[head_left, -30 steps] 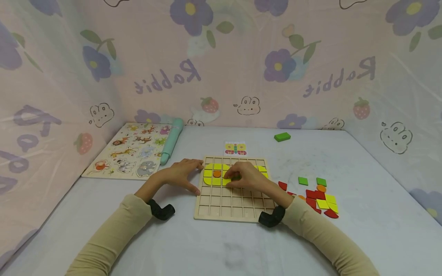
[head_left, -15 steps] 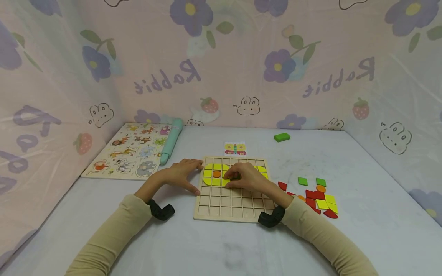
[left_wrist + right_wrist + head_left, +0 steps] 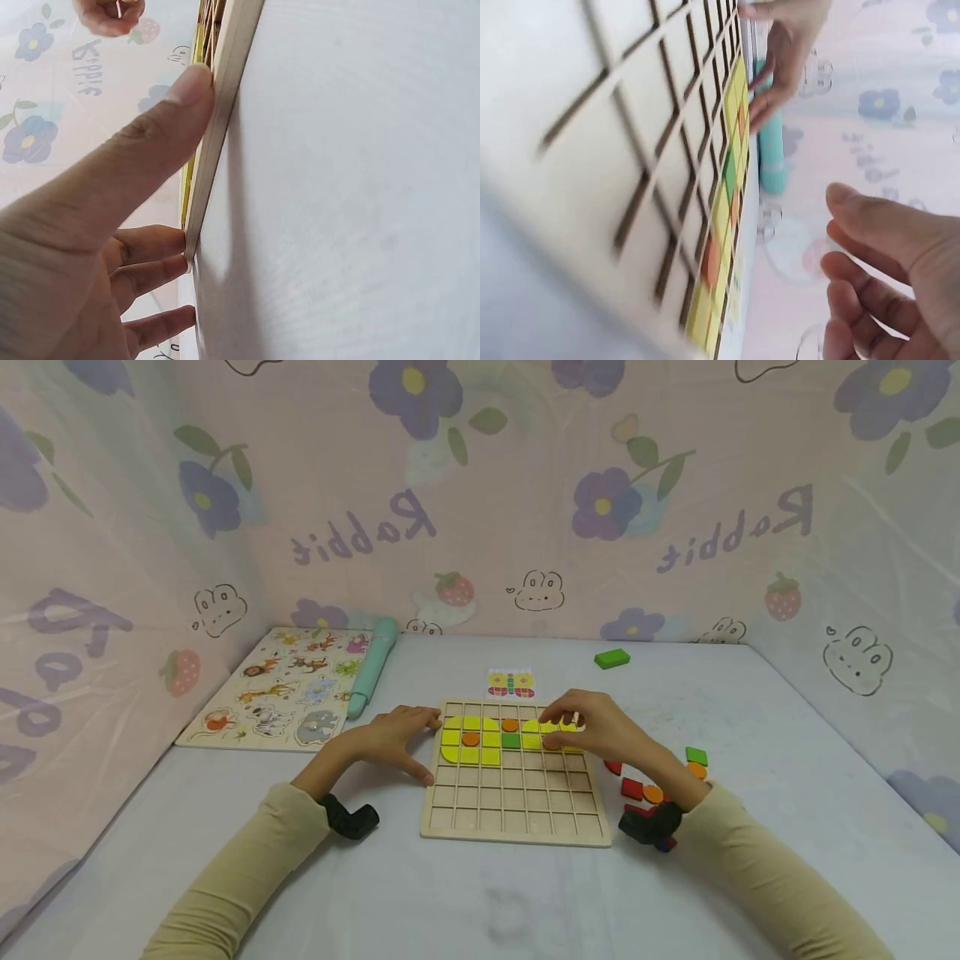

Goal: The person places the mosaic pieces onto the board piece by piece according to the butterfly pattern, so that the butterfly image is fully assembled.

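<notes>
- Fingers of the left hand (image 3: 386,742) spread nearly straight, thumb and fingertips at the left edge of the gridded wooden board (image 3: 519,797).
- Fingers of the right hand (image 3: 603,727) bend loosely around nothing, raised over the board's far right part; the right wrist view shows a gap between them and the tiles.
- Board lies flat on the white tabletop (image 3: 420,893), its near edge and near corners in plain sight, with open cloth between them and the bottom of the head view.
- Yellow tiles (image 3: 491,741), orange discs (image 3: 510,725) and a green square (image 3: 511,741) sit in the far rows; bare wood shows in the near ones.
- Picture card (image 3: 512,683) lies just beyond the far edge; a green block (image 3: 612,658) stands well apart, far right.
- Right hand covers some yellow tiles and the far right corner; its forearm hides part of the loose pieces (image 3: 632,789).
- Left wrist view catches the board nearly edge-on, its tiles a thin strip, the right hand cut off above.
- Board's near side blurs in the right wrist view.
</notes>
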Action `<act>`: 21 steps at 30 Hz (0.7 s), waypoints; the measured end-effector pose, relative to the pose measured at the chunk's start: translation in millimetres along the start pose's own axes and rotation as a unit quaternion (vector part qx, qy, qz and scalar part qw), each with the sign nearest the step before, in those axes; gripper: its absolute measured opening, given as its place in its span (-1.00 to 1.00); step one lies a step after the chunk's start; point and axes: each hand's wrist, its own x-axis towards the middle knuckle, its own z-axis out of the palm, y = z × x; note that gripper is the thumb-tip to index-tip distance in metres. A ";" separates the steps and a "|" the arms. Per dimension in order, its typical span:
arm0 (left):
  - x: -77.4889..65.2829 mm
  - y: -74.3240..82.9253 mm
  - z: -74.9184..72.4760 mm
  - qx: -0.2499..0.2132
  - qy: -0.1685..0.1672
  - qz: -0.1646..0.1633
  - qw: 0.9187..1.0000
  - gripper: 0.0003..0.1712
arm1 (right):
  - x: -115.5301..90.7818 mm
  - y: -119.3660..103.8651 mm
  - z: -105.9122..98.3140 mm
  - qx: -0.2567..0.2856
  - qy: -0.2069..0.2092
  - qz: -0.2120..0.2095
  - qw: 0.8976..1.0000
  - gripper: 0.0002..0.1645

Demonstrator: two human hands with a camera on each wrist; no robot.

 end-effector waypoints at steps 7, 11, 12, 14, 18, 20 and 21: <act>1.2 -1.6 0.8 0.005 -0.001 -0.001 1.000 -0.06 | -49.5 32.6 -33.3 -0.058 0.028 0.083 0.994 -0.67; 2.1 -2.1 1.1 0.005 -0.001 -0.001 1.000 -0.05 | -75.4 48.1 -43.1 -0.077 0.037 0.110 0.990 -0.66; 2.1 -2.1 1.1 0.005 -0.001 0.000 1.000 -0.05 | -80.5 51.5 -44.7 -0.078 0.035 0.118 0.989 -0.65; 1.8 -1.9 1.1 0.004 0.000 0.001 1.000 -0.05 | -89.1 58.5 -47.2 -0.079 0.028 0.133 0.988 -0.62; 1.6 -1.7 1.2 0.003 0.001 0.001 1.000 -0.05 | -100.7 70.2 -51.1 -0.063 -0.003 0.159 0.985 -0.54; 1.0 -1.0 1.1 0.001 0.001 0.000 1.000 -0.05 | -104.3 74.3 -52.0 -0.058 -0.019 0.169 0.984 -0.52; 0.6 -0.6 1.1 0.001 0.002 0.000 1.000 -0.05 | -105.6 75.9 -52.3 -0.056 -0.025 0.171 0.983 -0.52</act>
